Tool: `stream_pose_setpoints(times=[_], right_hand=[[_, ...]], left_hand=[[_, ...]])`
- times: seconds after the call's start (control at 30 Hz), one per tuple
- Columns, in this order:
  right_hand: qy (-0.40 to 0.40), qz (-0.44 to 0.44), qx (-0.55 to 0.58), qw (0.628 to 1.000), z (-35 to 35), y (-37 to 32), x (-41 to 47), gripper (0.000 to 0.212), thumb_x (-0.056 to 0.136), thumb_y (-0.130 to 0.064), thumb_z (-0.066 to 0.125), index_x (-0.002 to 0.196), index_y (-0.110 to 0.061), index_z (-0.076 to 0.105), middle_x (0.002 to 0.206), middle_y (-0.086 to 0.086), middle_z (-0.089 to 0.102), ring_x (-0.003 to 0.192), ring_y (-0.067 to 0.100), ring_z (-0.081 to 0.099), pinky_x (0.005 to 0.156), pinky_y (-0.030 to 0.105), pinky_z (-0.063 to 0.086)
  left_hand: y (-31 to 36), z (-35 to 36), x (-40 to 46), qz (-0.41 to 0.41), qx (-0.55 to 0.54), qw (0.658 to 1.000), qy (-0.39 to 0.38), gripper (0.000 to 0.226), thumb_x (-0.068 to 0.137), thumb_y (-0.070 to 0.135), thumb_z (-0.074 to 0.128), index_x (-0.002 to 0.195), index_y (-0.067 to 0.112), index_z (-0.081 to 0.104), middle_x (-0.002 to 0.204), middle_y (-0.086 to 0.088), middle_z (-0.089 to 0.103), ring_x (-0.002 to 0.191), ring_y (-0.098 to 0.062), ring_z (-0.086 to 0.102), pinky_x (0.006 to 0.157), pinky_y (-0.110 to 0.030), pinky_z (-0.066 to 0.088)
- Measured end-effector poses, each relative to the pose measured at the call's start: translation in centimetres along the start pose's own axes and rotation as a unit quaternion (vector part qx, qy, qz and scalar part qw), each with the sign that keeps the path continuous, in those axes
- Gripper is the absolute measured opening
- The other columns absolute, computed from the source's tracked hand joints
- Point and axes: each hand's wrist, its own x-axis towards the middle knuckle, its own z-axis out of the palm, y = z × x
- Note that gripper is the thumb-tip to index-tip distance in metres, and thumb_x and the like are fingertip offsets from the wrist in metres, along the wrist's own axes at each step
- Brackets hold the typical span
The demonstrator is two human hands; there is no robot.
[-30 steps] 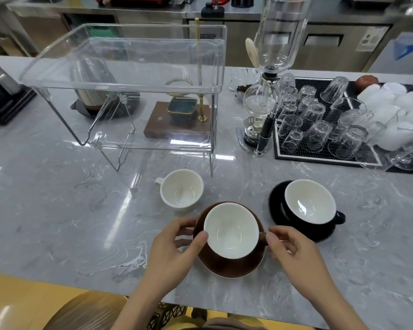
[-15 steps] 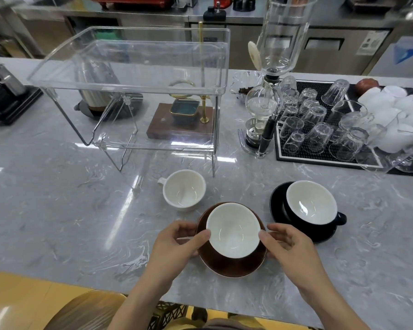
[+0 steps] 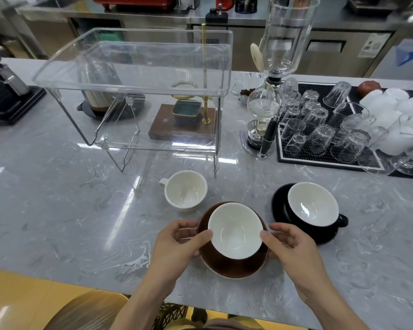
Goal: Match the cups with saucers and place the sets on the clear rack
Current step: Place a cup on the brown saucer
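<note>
- A dark machine (image 3: 3,96) is seen at the far left edge of the frame, standing on the grey marbled table (image 3: 57,210).
- The clear rack (image 3: 138,75) is seen in the upper left to centre of the frame; nothing is carried on its top tray, and a kettle and a wooden stand are glimpsed behind it through the plastic.
- A white cup (image 3: 185,190) without a saucer is placed just below the rack's right leg, handle to the left.
- The left hand (image 3: 177,244) is curled round the left rim of the brown saucer (image 3: 234,263) at lower centre, the thumb laid against the cup's edge.
- The brown cup (image 3: 235,228), white inside, is seated on that saucer; whether the set is lifted off the table or still resting on it cannot be told for sure.
- The right hand (image 3: 293,244) is closed on the saucer's right rim in the same grip, thumb touching the cup.
- A black cup (image 3: 312,204) is set on a black saucer (image 3: 279,203) just right of centre, handle to the right.
- A glass siphon brewer (image 3: 272,91) and a black mat (image 3: 320,160) of upturned glasses are seen at the upper right.
</note>
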Motion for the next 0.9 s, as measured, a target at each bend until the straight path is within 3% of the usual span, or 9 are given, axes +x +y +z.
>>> stream_pose_setpoints(times=[0.17, 0.37, 0.57, 0.73, 0.9], right_hand=[[-0.008, -0.019, 0.022, 1.000, 0.1, -1.5, -0.2, 0.028, 0.078, -0.021, 0.081, 0.102, -0.021, 0.067, 0.097, 0.006, 0.073, 0.093, 0.021, 0.071, 0.089, 0.047, 0.058], [-0.036, -0.041, 0.021, 0.998, 0.9, -3.3, -0.1, 0.029, 0.078, -0.023, 0.080, 0.103, -0.021, 0.067, 0.098, 0.005, 0.073, 0.090, 0.020, 0.072, 0.078, 0.036, 0.061], [-0.078, -0.048, 0.010, 0.996, 2.9, -4.3, 0.1, 0.031, 0.077, -0.024, 0.081, 0.104, -0.019, 0.068, 0.097, 0.007, 0.074, 0.089, 0.023, 0.073, 0.080, 0.040, 0.062], [-0.113, -0.049, -0.005, 0.992, 5.1, -4.8, 0.2, 0.031, 0.076, -0.028, 0.081, 0.103, -0.022, 0.068, 0.097, 0.006, 0.074, 0.089, 0.024, 0.073, 0.083, 0.044, 0.061], [-0.143, -0.049, -0.019, 0.988, 8.2, -5.2, 0.0, 0.026, 0.077, -0.026, 0.081, 0.099, -0.020, 0.069, 0.097, 0.005, 0.074, 0.089, 0.023, 0.072, 0.084, 0.045, 0.060]], left_hand=[[1.0, -0.4, -0.3, 0.018, -0.014, 1.000, -0.005, 0.030, 0.073, 0.018, 0.086, 0.101, 0.017, 0.074, 0.093, -0.002, 0.079, 0.082, -0.011, 0.076, 0.066, -0.027, 0.060], [1.8, -1.7, -0.6, 0.039, -0.021, 0.999, 0.005, 0.032, 0.073, 0.021, 0.086, 0.102, 0.020, 0.074, 0.093, 0.000, 0.079, 0.088, -0.014, 0.076, 0.070, -0.031, 0.062], [1.7, -3.8, -1.3, 0.048, -0.031, 0.997, 0.054, 0.036, 0.072, 0.022, 0.086, 0.106, 0.020, 0.072, 0.098, -0.002, 0.078, 0.091, -0.017, 0.075, 0.075, -0.037, 0.064], [1.5, -5.8, -1.9, 0.055, -0.041, 0.994, 0.088, 0.034, 0.074, 0.020, 0.085, 0.105, 0.019, 0.073, 0.096, -0.002, 0.079, 0.089, -0.017, 0.075, 0.069, -0.029, 0.061], [0.7, -8.4, -2.6, 0.048, -0.065, 0.987, 0.136, 0.034, 0.073, 0.016, 0.086, 0.105, 0.017, 0.072, 0.094, -0.005, 0.079, 0.088, -0.020, 0.076, 0.072, -0.034, 0.064]])
